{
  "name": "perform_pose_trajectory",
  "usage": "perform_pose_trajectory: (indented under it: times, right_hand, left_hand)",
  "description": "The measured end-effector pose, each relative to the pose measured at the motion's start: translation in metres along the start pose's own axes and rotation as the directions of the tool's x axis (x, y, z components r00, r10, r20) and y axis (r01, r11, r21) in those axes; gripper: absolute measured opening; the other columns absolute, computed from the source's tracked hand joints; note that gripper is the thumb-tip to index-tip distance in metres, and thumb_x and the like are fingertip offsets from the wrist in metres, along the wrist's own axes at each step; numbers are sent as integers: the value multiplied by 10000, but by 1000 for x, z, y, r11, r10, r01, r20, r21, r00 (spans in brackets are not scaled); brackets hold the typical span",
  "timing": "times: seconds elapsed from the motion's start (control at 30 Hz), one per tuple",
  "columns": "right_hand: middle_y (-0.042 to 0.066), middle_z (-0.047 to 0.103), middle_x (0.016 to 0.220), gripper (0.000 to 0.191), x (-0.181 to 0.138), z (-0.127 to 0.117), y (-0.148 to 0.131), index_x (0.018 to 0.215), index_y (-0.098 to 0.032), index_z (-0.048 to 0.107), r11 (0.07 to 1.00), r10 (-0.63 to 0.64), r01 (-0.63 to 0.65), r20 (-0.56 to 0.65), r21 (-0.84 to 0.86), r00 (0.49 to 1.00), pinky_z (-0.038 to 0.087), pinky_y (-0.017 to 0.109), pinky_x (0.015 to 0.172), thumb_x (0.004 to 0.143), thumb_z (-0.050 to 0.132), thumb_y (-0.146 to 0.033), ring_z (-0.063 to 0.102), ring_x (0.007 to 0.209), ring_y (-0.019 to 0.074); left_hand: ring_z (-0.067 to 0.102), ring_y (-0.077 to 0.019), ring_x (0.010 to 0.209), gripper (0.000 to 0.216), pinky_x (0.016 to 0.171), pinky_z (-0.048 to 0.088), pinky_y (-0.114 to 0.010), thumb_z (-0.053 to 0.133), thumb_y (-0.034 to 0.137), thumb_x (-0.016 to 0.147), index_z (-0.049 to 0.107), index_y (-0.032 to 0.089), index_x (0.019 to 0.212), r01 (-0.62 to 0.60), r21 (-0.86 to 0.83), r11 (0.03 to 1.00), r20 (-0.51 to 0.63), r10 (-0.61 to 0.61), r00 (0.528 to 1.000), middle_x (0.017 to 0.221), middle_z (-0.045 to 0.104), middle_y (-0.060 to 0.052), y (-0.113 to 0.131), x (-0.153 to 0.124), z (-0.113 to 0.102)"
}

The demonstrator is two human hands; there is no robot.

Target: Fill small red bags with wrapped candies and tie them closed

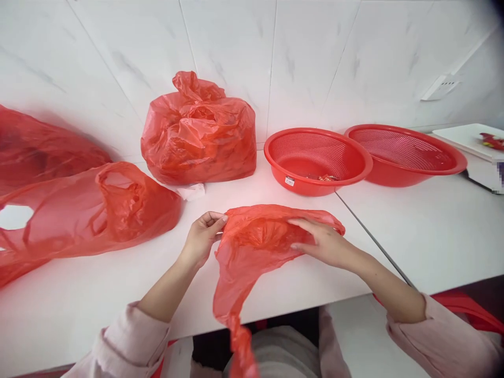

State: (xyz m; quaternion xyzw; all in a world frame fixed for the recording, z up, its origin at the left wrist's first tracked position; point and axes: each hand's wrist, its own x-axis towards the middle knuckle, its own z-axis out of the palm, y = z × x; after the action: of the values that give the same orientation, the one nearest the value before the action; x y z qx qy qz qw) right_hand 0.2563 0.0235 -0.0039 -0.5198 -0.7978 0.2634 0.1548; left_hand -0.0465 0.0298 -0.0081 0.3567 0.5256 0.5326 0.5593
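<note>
A thin red plastic bag [252, 247] lies on the white counter [98, 294] in front of me, with one end hanging over the near edge. My left hand [201, 236] pinches the bag's left edge between thumb and fingers. My right hand [325, 242] rests on the bag's right side, fingers pressed into the plastic and gripping it.
A stuffed red bag [199, 131] stands against the tiled wall. Two more red bags [86, 212] lie at the left. Two red colander baskets [317, 160] [405, 155] sit at the back right. A white board [470, 137] is at the far right.
</note>
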Motion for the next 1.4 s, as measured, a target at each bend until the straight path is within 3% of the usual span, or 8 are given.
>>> perform_pose_trajectory:
  times: [0.17,0.33,0.57,0.73,1.0,1.13,1.27,1.4]
  right_hand:
    - [40,625,1287,250,-10,-1,-32,1126,-278,655,949,-153,227,-308,221,939,490,402,985,926,541,-373,590,1168,220]
    - [78,639,1221,339,-3,-5,-27,1207,-256,596,994,-14,77,-598,81,801,499,422,931,894,566,-382,602,1086,248]
    - [55,702,1076,372,11,18,-6,1215,-255,597,950,190,-113,-253,290,949,526,402,852,895,551,-437,663,964,235]
    - [39,711,1005,261,9,28,-37,1039,-220,683,889,73,114,-382,444,921,515,318,847,892,581,-410,660,930,195]
    - [-36,512,588,274,15,20,-32,1032,-209,687,840,145,151,-483,522,863,466,266,601,917,556,-420,504,567,122]
    - [51,626,1005,570,5,22,-43,1388,-294,461,831,102,167,-440,530,892,519,304,637,869,602,-484,591,698,152]
    - [137,246,1557,1241,2,42,-69,1531,-379,67,943,-53,139,-276,302,960,562,418,705,569,833,-543,612,1052,316]
    - [139,326,1529,1031,22,72,-74,1491,-318,258,995,-58,68,-122,78,991,531,480,782,625,801,-456,555,1171,377]
  left_hand:
    - [543,-81,572,384,554,443,-218,817,401,623,553,189,805,-81,-93,992,-147,66,987,755,613,38,-4,-3,11]
    - [557,-88,607,475,576,449,-225,828,376,555,520,203,872,-104,-140,985,-209,73,975,811,606,37,-1,-1,12]
    - [534,-90,566,475,536,416,-223,817,348,566,527,200,912,-128,-135,983,-273,88,958,736,577,47,-5,-1,8]
    - [563,-85,614,440,610,458,-236,782,338,624,490,220,932,-218,-173,960,-329,152,932,839,594,34,-11,1,13]
    - [580,-94,660,403,637,478,-237,765,304,658,480,220,930,-300,-201,932,-390,205,898,879,600,16,-6,1,14]
    - [584,-96,685,370,650,473,-234,735,274,696,474,227,955,-339,-190,921,-447,226,865,888,582,17,-10,5,15]
    - [593,-103,764,328,718,473,-242,697,273,753,477,232,993,-354,-163,921,-462,246,852,919,563,10,-15,5,23]
    - [576,-102,732,320,683,465,-231,692,305,785,498,232,1028,-318,-140,938,-349,253,902,870,565,16,-18,-8,29]
